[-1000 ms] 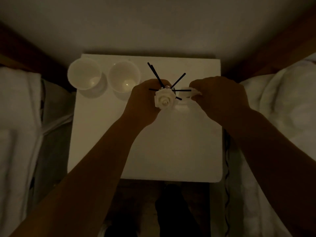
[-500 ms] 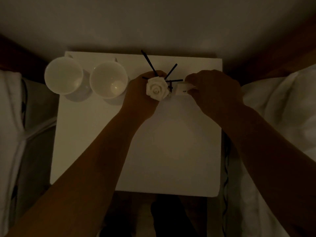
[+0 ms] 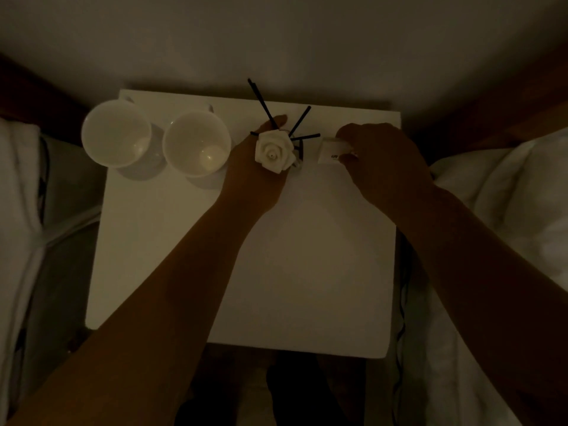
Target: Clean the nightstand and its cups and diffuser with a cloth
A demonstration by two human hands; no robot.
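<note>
The scene is dim, seen from above. A white square nightstand [image 3: 307, 272] fills the middle of the frame, with its far edge against a pale wall at the top. Two white cups stand side by side at the upper left of its top: the left cup [image 3: 116, 132] hangs slightly past the left edge, and the right cup [image 3: 196, 143] sits just beside it, both upright and open upward.

Near the upper centre, the left hand [image 3: 256, 176] wraps around the reed diffuser [image 3: 296, 149], fingers curled behind it so that its glass body is mostly hidden. A white rose [image 3: 274, 151] sits on top of the diffuser, and thin black reeds [image 3: 261, 101] fan out from behind the flower toward the upper part of the frame.

Just right of the diffuser, the right hand [image 3: 385, 162] pinches a small white folded cloth [image 3: 333, 151] between thumb and fingers, held close to the reeds; whether it touches the diffuser I cannot tell. White bedding [image 3: 504, 192] lies at the right edge of the frame and more pale fabric at the left.
</note>
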